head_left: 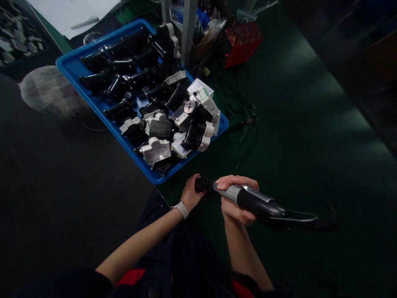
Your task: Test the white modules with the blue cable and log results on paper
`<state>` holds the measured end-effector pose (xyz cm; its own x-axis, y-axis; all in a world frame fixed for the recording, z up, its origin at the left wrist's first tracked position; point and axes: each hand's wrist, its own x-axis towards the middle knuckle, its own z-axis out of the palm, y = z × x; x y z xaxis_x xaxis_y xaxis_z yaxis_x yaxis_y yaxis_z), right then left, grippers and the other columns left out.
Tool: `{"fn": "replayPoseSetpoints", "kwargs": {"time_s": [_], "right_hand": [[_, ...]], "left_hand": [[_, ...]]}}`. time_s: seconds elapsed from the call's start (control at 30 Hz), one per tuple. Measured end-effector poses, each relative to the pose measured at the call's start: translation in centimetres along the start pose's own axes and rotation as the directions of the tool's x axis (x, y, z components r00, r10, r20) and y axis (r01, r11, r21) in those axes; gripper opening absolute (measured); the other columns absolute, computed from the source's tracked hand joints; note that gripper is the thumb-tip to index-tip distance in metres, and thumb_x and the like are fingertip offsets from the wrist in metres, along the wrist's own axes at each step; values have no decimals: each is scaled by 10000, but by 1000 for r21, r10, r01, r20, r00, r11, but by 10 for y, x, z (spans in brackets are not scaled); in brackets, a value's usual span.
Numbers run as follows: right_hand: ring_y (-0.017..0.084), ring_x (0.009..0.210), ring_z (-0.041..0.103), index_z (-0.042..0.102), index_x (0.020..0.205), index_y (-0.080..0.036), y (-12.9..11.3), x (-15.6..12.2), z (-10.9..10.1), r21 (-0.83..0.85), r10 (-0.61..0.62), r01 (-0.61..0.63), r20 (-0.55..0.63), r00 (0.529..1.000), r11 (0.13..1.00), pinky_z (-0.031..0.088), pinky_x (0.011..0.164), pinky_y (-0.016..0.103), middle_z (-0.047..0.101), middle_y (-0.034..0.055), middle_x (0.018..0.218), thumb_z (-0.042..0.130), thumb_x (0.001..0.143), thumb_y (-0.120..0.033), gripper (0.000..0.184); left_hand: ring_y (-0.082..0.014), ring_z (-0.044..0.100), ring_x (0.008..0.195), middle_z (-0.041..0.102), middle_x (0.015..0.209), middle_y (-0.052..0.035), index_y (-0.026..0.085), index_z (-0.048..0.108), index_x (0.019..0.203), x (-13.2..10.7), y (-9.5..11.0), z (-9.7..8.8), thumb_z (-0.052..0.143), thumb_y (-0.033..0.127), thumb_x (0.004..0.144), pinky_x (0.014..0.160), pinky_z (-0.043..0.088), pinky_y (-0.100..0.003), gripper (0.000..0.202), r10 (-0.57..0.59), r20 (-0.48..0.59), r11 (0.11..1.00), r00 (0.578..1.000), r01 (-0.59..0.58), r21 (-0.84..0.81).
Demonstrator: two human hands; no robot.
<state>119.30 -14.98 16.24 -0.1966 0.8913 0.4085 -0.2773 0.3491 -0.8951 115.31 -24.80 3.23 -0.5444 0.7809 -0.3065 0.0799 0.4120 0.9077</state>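
Note:
My right hand [238,198] is wrapped round an electric screwdriver [259,203] with a silver front and a black body. It lies slantwise, and a cord trails from its rear at the right. Its front end points left at a black part [201,185], which my left hand [191,193] grips at the table's near edge. The fingers hide much of that part, and I cannot tell whether the tool's tip touches it. Just beyond my hands is a blue tray [161,179] piled with black housings [119,85] and white-cased units [157,151].
On the dark green table [297,103] stands a red box [243,43] with loose cables [245,99] in front. A metal post [188,33] rises behind the tray. A cloth-covered stool [51,89] is at the left, with white paper [71,14] above.

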Motion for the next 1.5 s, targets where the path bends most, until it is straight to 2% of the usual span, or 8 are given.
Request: {"fn": "replayPoseSetpoints", "kwargs": {"time_s": [0.17, 0.63, 0.73, 0.83, 0.97, 1.13, 1.23, 1.5], "right_hand": [[143, 434, 510, 547, 824, -213, 11, -5, 2, -32, -3, 4, 44, 999, 999, 457, 440, 301, 532, -47, 565, 521, 673, -748, 557], [149, 446, 516, 576, 843, -215, 10, -6, 2, -3, -2, 2, 50, 999, 1000, 459, 451, 310, 548, -44, 573, 546, 662, -732, 549], [144, 426, 503, 590, 885, -209, -4, -4, 1, -13, -50, 50, -9, 999, 999, 445, 425, 294, 543, -44, 558, 513, 680, -743, 577], [143, 418, 487, 596, 889, -204, -33, -9, -4, -3, -78, 78, -57, 995, 997, 443, 425, 304, 536, -37, 548, 449, 716, -749, 590], [157, 433, 497, 588, 899, -222, -53, -30, -12, -42, -2, 3, 26, 1000, 999, 461, 441, 337, 538, -28, 564, 462, 692, -770, 599], [177, 435, 525, 579, 942, -240, -21, -54, -16, -65, -59, 65, 78, 995, 996, 464, 413, 345, 558, -20, 587, 477, 665, -802, 635], [177, 451, 542, 564, 925, -244, -5, -58, -15, -79, -29, 37, 105, 994, 996, 481, 433, 351, 567, -26, 597, 466, 658, -813, 637], [157, 450, 524, 568, 847, -224, -6, -54, -5, 30, -23, 20, 103, 994, 999, 464, 439, 317, 549, -34, 575, 534, 642, -773, 586]], "left_hand": [[-243, 557, 1048, 587, 1093, -75, 205, 460, 1189, -1, 3, 0, 729, 170, 656, 924, 451, -434, 598, 3, -8, 1000, 1000, -3, 1], [-252, 555, 1056, 587, 1102, -76, 207, 461, 1196, 0, 2, 0, 725, 130, 642, 923, 449, -452, 618, 2, -4, 1000, 1000, -2, -13], [-253, 551, 1083, 584, 1132, -85, 208, 417, 1246, -3, 0, 0, 715, 130, 659, 933, 450, -453, 663, 9, -8, 999, 1000, -9, -36], [-248, 539, 1120, 571, 1183, -94, 214, 376, 1283, -8, -1, 1, 702, 135, 687, 955, 444, -445, 684, 19, -11, 998, 1000, -20, -63], [-240, 553, 1111, 524, 1237, -111, 218, 329, 1307, -12, -3, 4, 678, 122, 712, 943, 458, -438, 695, 14, -30, 996, 999, -16, -91], [-240, 571, 1084, 486, 1251, -114, 229, 313, 1309, -12, -5, 6, 665, 107, 713, 901, 489, -427, 703, 10, -47, 994, 999, -15, -105], [-237, 567, 1086, 471, 1258, -109, 232, 330, 1300, -12, -5, 6, 658, 96, 709, 903, 492, -420, 689, 17, -53, 994, 998, -23, -106], [-239, 563, 1079, 457, 1263, -109, 228, 347, 1298, -13, -3, 4, 644, 89, 700, 911, 487, -424, 682, 40, -44, 995, 998, -44, -95]]}}
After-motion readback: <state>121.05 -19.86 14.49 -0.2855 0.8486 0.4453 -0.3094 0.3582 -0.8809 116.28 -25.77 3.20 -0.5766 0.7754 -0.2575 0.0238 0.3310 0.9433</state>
